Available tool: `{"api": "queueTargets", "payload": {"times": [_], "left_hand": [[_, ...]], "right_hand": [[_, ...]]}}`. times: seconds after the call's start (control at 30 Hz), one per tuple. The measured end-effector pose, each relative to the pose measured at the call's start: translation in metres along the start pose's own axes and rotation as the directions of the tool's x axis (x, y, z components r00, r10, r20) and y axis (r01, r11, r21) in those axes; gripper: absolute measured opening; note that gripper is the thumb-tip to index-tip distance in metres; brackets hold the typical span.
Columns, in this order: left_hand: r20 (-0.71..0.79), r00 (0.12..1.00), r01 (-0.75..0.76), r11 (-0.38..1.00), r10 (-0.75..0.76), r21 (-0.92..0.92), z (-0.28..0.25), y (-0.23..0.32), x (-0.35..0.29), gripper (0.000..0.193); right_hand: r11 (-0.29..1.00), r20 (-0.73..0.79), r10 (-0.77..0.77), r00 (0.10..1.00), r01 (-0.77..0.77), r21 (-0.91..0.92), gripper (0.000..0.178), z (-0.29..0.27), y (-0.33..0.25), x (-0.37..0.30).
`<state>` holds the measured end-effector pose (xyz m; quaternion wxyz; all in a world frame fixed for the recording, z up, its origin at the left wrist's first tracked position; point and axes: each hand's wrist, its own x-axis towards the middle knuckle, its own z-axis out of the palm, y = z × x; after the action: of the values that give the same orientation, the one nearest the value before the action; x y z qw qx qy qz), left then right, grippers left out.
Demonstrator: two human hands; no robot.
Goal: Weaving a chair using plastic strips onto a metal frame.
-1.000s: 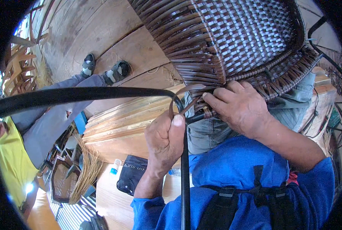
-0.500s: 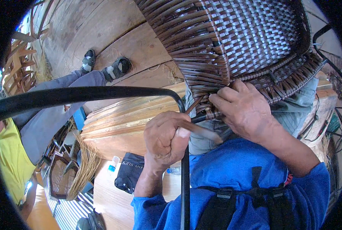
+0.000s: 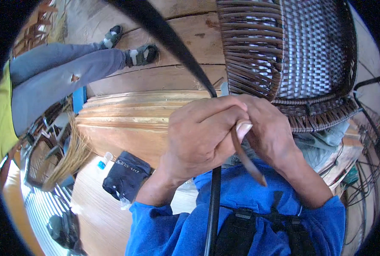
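Left hand [image 3: 203, 134], pinching brown strip [image 3: 246, 158], tail toward 5 o'clock, now meets right hand [image 3: 271, 132] (hold hidden, cannot tell), so 2 hands share 1 spot; woven panel [image 3: 313, 51] at 2 o'clock.

One line of pale lettering [image 3: 127, 165]

From where I watch, the only print I can pick out is a short row of light letters on the dark bag [image 3: 124, 181] lying on the pale wooden table [image 3: 89, 213]. The row slopes down to the right on my screen, small and slightly blurred.
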<state>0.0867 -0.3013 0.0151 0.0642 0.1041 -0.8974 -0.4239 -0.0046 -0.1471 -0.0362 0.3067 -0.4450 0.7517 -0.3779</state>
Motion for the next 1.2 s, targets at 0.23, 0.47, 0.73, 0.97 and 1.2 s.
{"api": "queueTargets", "payload": {"times": [0.23, 0.47, 0.73, 0.97, 1.2], "left_hand": [[-0.199, 0.625, 0.446, 0.555, -0.754, -0.702, 0.002, -0.026, -0.044, 0.022], [0.542, 0.573, 0.799, 0.269, -0.615, -0.539, 0.035, -0.085, -0.055, 0.039], [0.642, 0.572, 0.752, 0.014, -0.510, -0.659, 0.045, -0.085, -0.054, 0.036], [0.688, 0.590, 0.716, -0.120, -0.423, -0.687, 0.030, -0.076, -0.061, 0.056], [0.669, 0.615, 0.602, -0.300, -0.417, -0.740, 0.024, -0.064, -0.050, 0.048]], "right_hand": [[0.948, -0.068, 0.209, 0.976, -0.185, 0.258, 0.016, 0.005, -0.003, 0.003], [0.517, -0.056, 0.357, 0.932, -0.147, 0.843, 0.028, 0.010, -0.003, 0.022], [0.006, 0.142, 0.244, 0.959, -0.148, 0.989, 0.025, 0.012, 0.005, 0.053], [0.624, 0.156, 0.156, 0.975, -0.220, 0.750, 0.029, 0.011, 0.005, 0.038], [0.205, 0.268, 0.201, 0.942, -0.307, 0.929, 0.037, 0.018, 0.008, 0.050]]}}
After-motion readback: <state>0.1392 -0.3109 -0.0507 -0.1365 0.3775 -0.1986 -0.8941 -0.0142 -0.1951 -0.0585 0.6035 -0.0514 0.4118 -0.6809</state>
